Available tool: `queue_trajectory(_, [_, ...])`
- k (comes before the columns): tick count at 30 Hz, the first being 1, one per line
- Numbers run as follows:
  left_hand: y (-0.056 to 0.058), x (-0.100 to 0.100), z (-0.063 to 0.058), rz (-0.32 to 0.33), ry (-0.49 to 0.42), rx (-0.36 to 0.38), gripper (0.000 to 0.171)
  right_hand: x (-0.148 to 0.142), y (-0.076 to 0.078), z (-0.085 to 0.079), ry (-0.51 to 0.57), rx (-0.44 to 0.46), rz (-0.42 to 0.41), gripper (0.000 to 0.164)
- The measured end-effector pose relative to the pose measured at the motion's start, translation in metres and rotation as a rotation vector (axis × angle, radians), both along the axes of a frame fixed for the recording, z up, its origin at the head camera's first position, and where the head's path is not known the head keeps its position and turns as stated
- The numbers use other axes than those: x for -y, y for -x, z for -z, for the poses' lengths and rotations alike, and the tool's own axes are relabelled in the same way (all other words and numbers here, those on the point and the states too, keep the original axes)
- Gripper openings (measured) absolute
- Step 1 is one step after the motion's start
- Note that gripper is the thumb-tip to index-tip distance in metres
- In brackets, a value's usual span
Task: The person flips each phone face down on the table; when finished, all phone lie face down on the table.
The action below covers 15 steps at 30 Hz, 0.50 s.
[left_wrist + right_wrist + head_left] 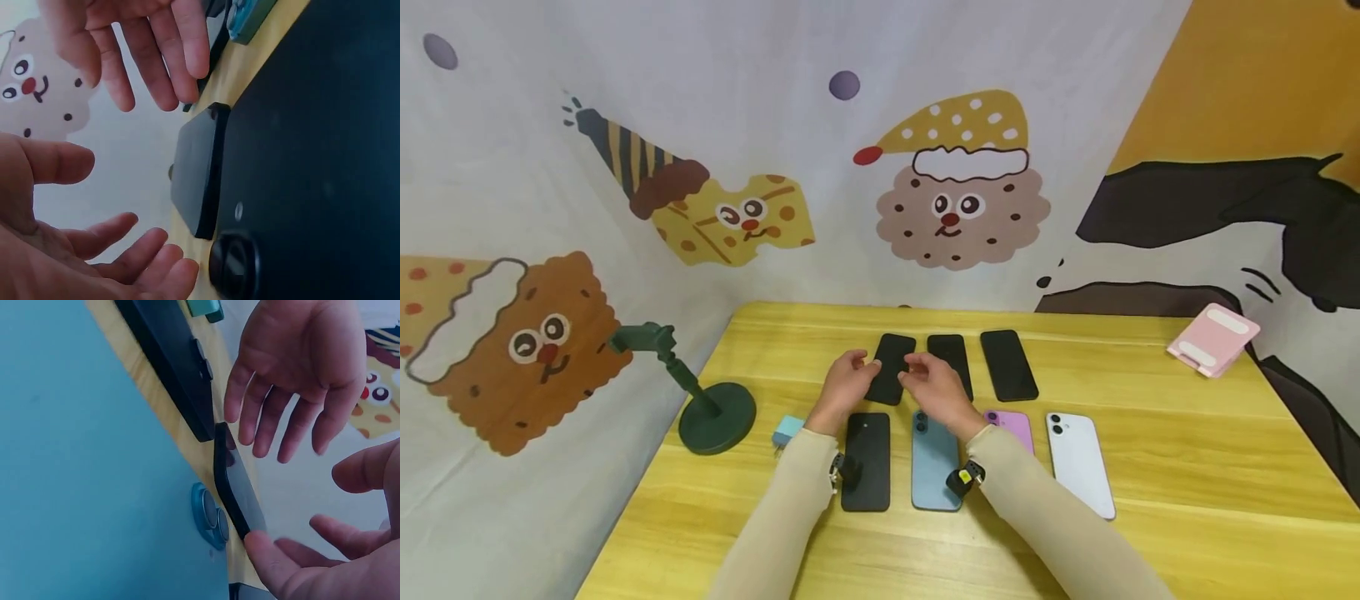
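Note:
A black phone [891, 367] lies screen up at the left of the back row, between both hands. My left hand [844, 387] is over its left side, fingers loosely bent and holding nothing. On the other side my right hand [938, 390] hovers, also with relaxed fingers and no object in them. In the right wrist view, a finger of the right hand [350, 550] overlaps the phone's edge [234, 481]; whether it touches, I cannot tell. Under the left wrist lies a black phone [866, 467], back up. Below the right wrist is a blue phone [934, 467], also back up.
Two more black phones [1009, 365] [957, 367] lie in the back row. A purple phone [1017, 427] and a white phone [1081, 462] lie in front. A green stand [715, 417] and a blue block [787, 430] are left, a pink stand [1213, 337] right.

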<state>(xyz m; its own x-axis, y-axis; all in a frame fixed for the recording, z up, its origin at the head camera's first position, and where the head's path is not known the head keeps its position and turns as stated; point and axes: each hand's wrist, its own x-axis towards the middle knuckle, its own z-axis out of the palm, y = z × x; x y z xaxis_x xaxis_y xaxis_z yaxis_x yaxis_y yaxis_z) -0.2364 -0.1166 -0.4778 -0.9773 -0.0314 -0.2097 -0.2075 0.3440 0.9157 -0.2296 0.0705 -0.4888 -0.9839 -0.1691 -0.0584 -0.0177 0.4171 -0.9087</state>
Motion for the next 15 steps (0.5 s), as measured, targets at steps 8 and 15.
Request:
queue_trajectory(8, [0.009, -0.004, 0.002, 0.014, -0.044, 0.086, 0.065, 0.006, 0.009, 0.003, 0.167, 0.151, -0.011, 0.06])
queue_trajectory(15, [0.016, -0.005, 0.007, -0.019, -0.118, 0.09, 0.063, 0.005, 0.013, 0.003, 0.279, 0.222, 0.023, 0.06])
